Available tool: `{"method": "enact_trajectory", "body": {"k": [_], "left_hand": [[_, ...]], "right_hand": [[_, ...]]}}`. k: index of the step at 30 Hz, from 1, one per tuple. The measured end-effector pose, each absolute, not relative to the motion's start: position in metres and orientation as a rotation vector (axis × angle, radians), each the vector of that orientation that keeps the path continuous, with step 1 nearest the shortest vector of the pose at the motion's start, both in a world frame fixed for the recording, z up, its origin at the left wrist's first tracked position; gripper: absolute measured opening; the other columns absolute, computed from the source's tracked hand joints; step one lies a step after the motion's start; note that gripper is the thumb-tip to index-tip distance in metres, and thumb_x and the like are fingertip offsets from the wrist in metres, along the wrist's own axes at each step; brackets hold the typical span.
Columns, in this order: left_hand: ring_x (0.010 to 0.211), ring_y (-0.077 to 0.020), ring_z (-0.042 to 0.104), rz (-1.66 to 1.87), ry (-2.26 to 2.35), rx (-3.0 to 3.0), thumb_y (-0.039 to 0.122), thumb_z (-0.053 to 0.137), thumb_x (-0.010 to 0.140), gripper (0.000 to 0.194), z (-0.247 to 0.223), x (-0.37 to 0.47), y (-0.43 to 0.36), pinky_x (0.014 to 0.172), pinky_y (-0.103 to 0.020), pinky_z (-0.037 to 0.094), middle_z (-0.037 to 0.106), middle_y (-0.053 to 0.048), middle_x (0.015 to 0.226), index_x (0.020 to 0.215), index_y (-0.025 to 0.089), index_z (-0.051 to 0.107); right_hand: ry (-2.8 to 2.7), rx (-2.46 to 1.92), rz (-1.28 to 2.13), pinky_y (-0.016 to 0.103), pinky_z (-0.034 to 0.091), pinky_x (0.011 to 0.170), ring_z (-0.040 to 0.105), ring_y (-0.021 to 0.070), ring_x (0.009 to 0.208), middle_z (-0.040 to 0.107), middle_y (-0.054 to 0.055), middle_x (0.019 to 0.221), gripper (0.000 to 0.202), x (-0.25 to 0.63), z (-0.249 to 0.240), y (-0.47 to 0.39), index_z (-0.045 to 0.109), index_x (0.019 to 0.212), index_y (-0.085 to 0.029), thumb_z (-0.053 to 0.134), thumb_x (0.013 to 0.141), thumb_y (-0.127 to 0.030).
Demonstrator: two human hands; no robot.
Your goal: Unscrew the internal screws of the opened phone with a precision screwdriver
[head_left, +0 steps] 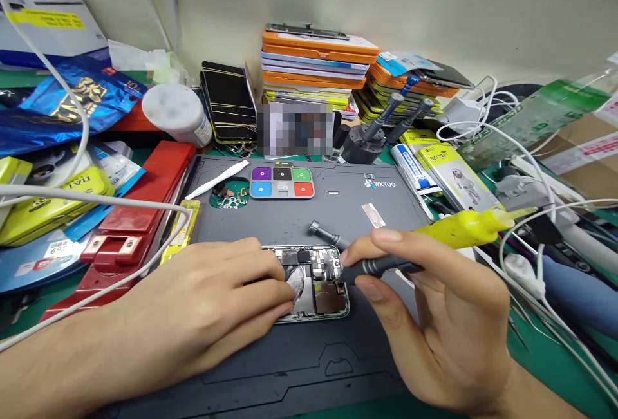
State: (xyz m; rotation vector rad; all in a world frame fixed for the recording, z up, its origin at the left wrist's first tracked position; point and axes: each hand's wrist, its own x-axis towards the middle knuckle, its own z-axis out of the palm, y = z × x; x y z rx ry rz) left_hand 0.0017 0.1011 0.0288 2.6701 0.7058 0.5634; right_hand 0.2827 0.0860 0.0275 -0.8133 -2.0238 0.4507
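An opened smartphone lies on the dark grey work mat, its inner parts and metal shields showing at the right end. My left hand rests over the phone's left part, fingers together and curled on its frame, hiding that side. Between thumb and fingers, my right hand grips a dark screwdriver. Its front end is at the phone's right edge; whether the tip touches a screw cannot be made out. Just behind lies a second screwdriver on the mat.
Beyond the phone sit a colour-marked screw tray and a white pry stick. A screwdriver stand is at the back. A yellow pointed bottle lies right, among white cables. A red fixture is left.
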Motion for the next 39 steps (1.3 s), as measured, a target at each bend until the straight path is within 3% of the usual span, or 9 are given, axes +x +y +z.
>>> {"method": "enact_trajectory", "body": {"k": [9,17,21,25,32,35,39], "left_hand": [[0.083,-0.0207,0.069,0.589,0.677,2.667,0.023,0.045,0.117,0.033,0.029,0.001,0.103,0.069,-0.035,0.053,0.080,-0.004,0.106,0.119,0.019,0.078],[0.085,-0.0208,0.071,0.570,0.687,2.660,0.023,0.045,0.117,0.033,0.027,0.000,0.101,0.071,-0.034,0.054,0.080,-0.005,0.107,0.120,0.020,0.078],[0.085,-0.0208,0.071,0.568,0.691,2.671,0.023,0.045,0.118,0.034,0.027,0.000,0.102,0.070,-0.035,0.053,0.080,-0.005,0.107,0.119,0.020,0.078],[0.084,-0.0218,0.072,0.590,0.695,2.673,0.023,0.045,0.117,0.033,0.027,0.001,0.102,0.067,-0.036,0.053,0.079,-0.004,0.107,0.120,0.020,0.078],[0.082,-0.0215,0.072,0.568,0.691,2.672,0.022,0.045,0.117,0.033,0.029,0.002,0.102,0.068,-0.036,0.054,0.080,-0.004,0.105,0.117,0.019,0.078],[0.082,-0.0210,0.072,0.570,0.688,2.675,0.021,0.044,0.117,0.033,0.029,0.001,0.102,0.069,-0.035,0.054,0.080,-0.004,0.104,0.117,0.019,0.077],[0.083,-0.0215,0.072,0.561,0.692,2.673,0.021,0.045,0.116,0.032,0.029,0.001,0.102,0.070,-0.036,0.055,0.079,-0.004,0.105,0.117,0.019,0.076]], "right_hand": [[-2.099,-0.875,0.482,0.038,0.065,0.111,0.076,0.0222,0.128,0.076,0.007,0.141,0.070,0.280,0.030,0.085,0.050,0.157,-0.027,0.065,0.095,0.002],[-2.139,-0.833,0.480,0.024,0.057,0.115,0.072,0.0134,0.129,0.073,0.004,0.145,0.065,0.278,0.032,0.088,0.050,0.155,-0.022,0.063,0.097,0.004],[-2.276,-0.830,0.306,0.029,0.064,0.098,0.076,0.0181,0.111,0.075,0.007,0.142,0.059,0.282,0.041,0.090,0.049,0.158,-0.020,0.067,0.102,-0.009],[-2.334,-0.873,0.192,0.037,0.066,0.080,0.076,0.0244,0.094,0.079,0.010,0.125,0.052,0.287,0.048,0.091,0.052,0.160,-0.021,0.060,0.108,-0.025],[-2.346,-0.832,0.231,0.038,0.066,0.088,0.078,0.0241,0.107,0.079,0.008,0.126,0.063,0.287,0.055,0.092,0.053,0.161,-0.025,0.056,0.100,-0.007],[-2.331,-0.883,0.186,0.040,0.067,0.084,0.077,0.0242,0.097,0.080,0.007,0.121,0.065,0.287,0.056,0.091,0.053,0.161,-0.029,0.057,0.100,-0.008],[-2.341,-0.850,0.159,0.037,0.066,0.091,0.077,0.0235,0.107,0.078,0.008,0.129,0.064,0.288,0.054,0.088,0.053,0.161,-0.024,0.059,0.099,-0.008]]}}
